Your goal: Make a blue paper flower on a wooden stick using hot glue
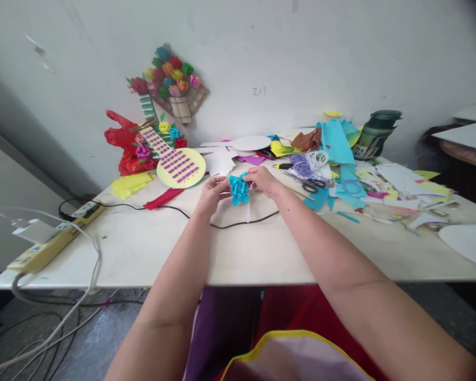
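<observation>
A blue crepe-paper flower [239, 189] is held between my two hands, just above the middle of the table. My left hand [214, 193] has its fingers closed on the flower's left side. On the other side, my right hand [262, 180] pinches the upper right petals between thumb and fingers. A pale, thin strip [248, 209] hangs below the flower near my right hand; what it belongs to I cannot make out. Behind my left hand lies a round yellow paper piece [182, 168] with a long neck and purple stripes.
A yellow power strip [55, 238] and cables lie at left; a black cord [170, 207] crosses the table. Scissors [311, 186], purple string [300, 165], paper scraps [384, 182] and a dark green bottle [376, 136] are at right. Paper flowers [170, 74] stand at the wall.
</observation>
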`<state>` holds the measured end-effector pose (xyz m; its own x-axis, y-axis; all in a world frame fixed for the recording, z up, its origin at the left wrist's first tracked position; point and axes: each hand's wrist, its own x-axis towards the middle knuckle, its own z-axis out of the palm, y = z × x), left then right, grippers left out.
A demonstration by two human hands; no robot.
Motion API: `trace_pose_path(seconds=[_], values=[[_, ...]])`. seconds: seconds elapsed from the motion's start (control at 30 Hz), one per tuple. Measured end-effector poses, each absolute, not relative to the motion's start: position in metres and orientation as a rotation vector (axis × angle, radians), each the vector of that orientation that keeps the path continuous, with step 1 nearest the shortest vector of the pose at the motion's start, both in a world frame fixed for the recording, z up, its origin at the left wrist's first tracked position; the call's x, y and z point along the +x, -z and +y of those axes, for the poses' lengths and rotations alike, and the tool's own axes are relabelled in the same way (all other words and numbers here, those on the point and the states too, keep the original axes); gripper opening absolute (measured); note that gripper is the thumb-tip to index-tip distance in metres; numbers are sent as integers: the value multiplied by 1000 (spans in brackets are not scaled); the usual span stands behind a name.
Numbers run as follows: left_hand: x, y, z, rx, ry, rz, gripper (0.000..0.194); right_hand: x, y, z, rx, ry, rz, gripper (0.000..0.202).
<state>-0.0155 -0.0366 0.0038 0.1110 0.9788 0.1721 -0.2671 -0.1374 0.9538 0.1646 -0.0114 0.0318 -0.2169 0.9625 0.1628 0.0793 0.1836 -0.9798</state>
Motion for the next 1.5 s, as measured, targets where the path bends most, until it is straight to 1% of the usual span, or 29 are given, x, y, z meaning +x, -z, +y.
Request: trace_pose_path(seconds=[0.43, 0.63, 1.07, 1.5], values=[[-19, 1, -31, 1178, -1319, 760, 42, 167, -31, -9, -886, -1276, -1457, 10], [-20, 0, -32, 1159, -1352, 745, 45, 168, -31, -9, -854, -1289, -1449, 10], [-16, -2, -33, 1153, -1361, 752, 48, 167, -34, -11, -858, -1296, -1446, 10], [-15, -2, -34, 1191, -1342, 781, 45, 168, -33, -9, -891, -1267, -1467, 11]])
